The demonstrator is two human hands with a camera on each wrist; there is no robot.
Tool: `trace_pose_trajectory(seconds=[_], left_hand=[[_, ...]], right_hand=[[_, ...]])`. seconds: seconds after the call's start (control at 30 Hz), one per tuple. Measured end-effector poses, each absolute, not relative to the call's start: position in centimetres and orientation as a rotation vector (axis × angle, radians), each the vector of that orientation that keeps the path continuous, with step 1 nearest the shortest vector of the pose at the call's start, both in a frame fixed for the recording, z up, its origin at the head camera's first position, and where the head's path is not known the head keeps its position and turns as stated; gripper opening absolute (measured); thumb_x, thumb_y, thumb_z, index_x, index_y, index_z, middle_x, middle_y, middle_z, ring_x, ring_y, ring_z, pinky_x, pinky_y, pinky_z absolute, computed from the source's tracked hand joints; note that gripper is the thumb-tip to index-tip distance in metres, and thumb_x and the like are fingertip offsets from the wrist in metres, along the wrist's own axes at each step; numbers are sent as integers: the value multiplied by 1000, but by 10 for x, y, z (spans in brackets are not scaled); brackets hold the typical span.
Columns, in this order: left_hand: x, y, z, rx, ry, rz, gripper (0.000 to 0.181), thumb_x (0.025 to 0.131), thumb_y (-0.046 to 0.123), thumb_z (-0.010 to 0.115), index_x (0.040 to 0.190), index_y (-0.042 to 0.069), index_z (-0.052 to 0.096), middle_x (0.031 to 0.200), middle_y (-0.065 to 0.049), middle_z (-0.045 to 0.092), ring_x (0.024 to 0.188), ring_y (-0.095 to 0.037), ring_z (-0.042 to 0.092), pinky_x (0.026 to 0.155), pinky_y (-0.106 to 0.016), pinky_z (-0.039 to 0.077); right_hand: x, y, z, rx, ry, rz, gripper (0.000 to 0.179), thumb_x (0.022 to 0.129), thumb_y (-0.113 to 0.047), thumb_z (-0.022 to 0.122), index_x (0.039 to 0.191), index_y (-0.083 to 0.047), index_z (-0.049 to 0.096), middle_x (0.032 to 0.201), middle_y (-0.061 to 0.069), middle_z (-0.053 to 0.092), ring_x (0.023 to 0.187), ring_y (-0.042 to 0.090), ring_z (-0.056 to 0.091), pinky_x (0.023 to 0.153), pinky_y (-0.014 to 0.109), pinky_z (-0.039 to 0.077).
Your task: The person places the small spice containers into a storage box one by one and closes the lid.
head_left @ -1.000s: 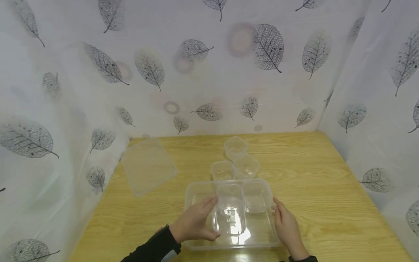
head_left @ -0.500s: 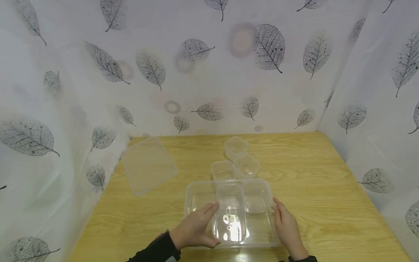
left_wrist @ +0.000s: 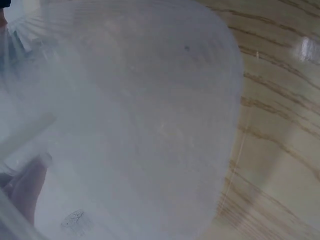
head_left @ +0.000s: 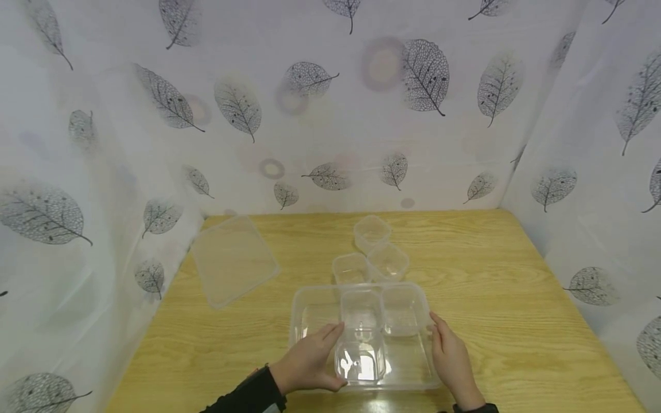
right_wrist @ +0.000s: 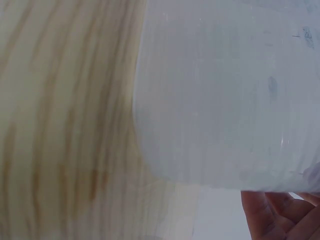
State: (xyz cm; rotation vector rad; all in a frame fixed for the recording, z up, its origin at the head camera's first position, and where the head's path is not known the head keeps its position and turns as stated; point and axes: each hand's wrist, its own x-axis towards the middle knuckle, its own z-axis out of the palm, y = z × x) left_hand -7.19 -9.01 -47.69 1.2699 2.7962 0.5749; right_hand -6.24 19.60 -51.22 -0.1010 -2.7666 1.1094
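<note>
A large clear plastic box (head_left: 316,289) lies near the table's front, with two small clear containers, a middle one (head_left: 361,301) and a right one (head_left: 403,310), along its far side. My left hand (head_left: 310,357) holds another small clear container (head_left: 360,364) at its left side, over the near middle of the box; whether it touches the bottom I cannot tell. My right hand (head_left: 454,361) grips the box's right wall. In the left wrist view, a finger (left_wrist: 26,192) shows beside the blurred plastic. The right wrist view has fingers (right_wrist: 270,217) at the box's edge.
Behind the box stand several small clear containers: a near-left one (head_left: 351,268), a middle one (head_left: 388,262) and a far one (head_left: 372,232). A flat clear lid (head_left: 236,261) lies at the back left. Leaf-patterned curtains (head_left: 330,126) border the wooden table (head_left: 496,275).
My left hand has shifted the small container slightly toward the near wall of the box. My right hand has stayed at the right wall.
</note>
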Motion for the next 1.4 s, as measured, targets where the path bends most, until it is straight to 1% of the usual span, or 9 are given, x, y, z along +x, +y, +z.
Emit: trace_pose_trajectory(seconds=[0.17, 0.43, 0.63, 0.73, 0.8, 1.03, 1.2, 1.33, 1.4], left_hand=[[-72, -90, -481, 1233, 2788, 566, 93, 64, 45, 72, 128, -11, 35, 120, -17, 49, 100, -24, 54, 81, -27, 46], [-76, -91, -484, 1228, 2733, 526, 91, 71, 51, 66, 128, -13, 33, 122, -20, 46, 103, -26, 52, 83, -30, 45], [-77, -91, -483, 1248, 2728, 437, 91, 70, 49, 68, 128, -12, 33, 126, -22, 43, 102, -26, 53, 82, -30, 45], [-77, -91, -482, 1233, 2722, 407, 91, 69, 47, 69, 129, -11, 33, 127, -23, 42, 101, -26, 54, 81, -29, 46], [-77, -91, -482, 1225, 2719, 386, 91, 68, 46, 70, 129, -11, 33, 127, -24, 41, 100, -26, 54, 80, -29, 46], [-75, -90, -484, 1171, 2669, 420, 87, 69, 37, 72, 129, -12, 32, 129, -24, 38, 112, -28, 46, 90, -29, 40], [-74, -89, -482, 1113, 2638, 445, 85, 70, 32, 72, 130, -11, 30, 131, -24, 36, 113, -28, 45, 91, -30, 38], [-73, -92, -479, 1092, 2637, 467, 79, 70, 19, 71, 130, -12, 30, 132, -25, 36, 112, -29, 45, 91, -30, 39], [-71, -94, -477, 1096, 2665, 476, 71, 70, 11, 67, 128, -12, 34, 128, -24, 41, 110, -29, 48, 89, -30, 41]], right_hand=[[-63, 196, -513, -108, -2772, 1111, 31, 92, -2, 37, 120, 8, 45, 98, 22, 60, 69, 19, 53, 54, 31, 40], [-63, 196, -513, -85, -2758, 1112, 31, 92, -2, 37, 120, 9, 45, 99, 24, 59, 77, 25, 57, 60, 37, 45], [-63, 196, -514, -65, -2749, 1101, 31, 92, -1, 37, 120, 9, 46, 98, 24, 60, 80, 28, 58, 60, 37, 45], [-63, 197, -515, -63, -2747, 1096, 31, 92, -1, 38, 120, 9, 46, 98, 24, 60, 84, 31, 59, 63, 42, 47], [-63, 197, -515, -69, -2751, 1100, 31, 92, -1, 37, 120, 9, 46, 98, 24, 60, 84, 32, 59, 64, 43, 47], [-64, 197, -514, -81, -2765, 1104, 32, 92, -2, 37, 121, 8, 45, 97, 24, 60, 82, 32, 59, 63, 43, 47], [-64, 197, -513, -109, -2794, 1111, 33, 93, -3, 36, 122, 8, 44, 99, 24, 60, 83, 32, 59, 63, 42, 47], [-66, 197, -513, -133, -2809, 1124, 33, 93, -4, 35, 123, 7, 44, 100, 23, 60, 80, 29, 58, 62, 39, 46], [-66, 197, -513, -145, -2817, 1128, 34, 93, -5, 35, 123, 6, 44, 101, 23, 60, 78, 26, 58, 61, 38, 45]])
